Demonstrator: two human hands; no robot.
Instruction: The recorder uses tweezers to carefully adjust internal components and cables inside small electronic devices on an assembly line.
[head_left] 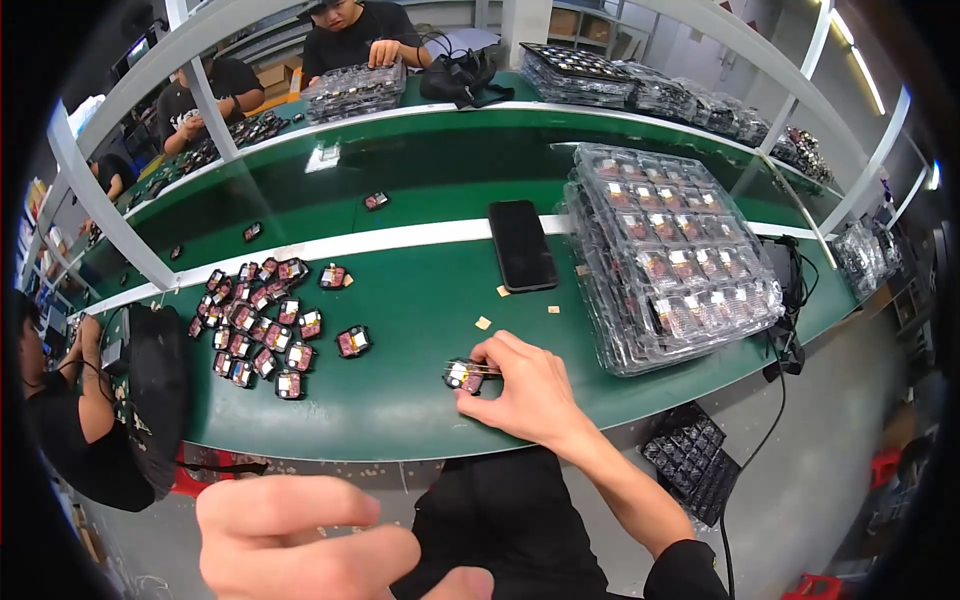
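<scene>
On the green bench, my right hand (530, 390) is closed around a pair of thin tweezers (482, 369), mostly hidden by the fingers. The two prongs lie across a small black module (462, 377) with a white and reddish face, and my thumb and fingers are beside that module. My left hand (300, 540) is raised close to the camera, off the front edge of the bench. Its fingers are loosely bent and the thumb stands apart; I see nothing in them. A pile of similar modules (262, 318) lies to the left, with one single module (353, 341) nearer my right hand.
A black phone (523, 245) lies behind my right hand. Tall stacked clear trays (670, 260) of modules stand at the right, near black cables (790, 275). Small tan pieces (483, 323) dot the bench. Black trays (690, 460) lie below. Co-workers sit across and at left.
</scene>
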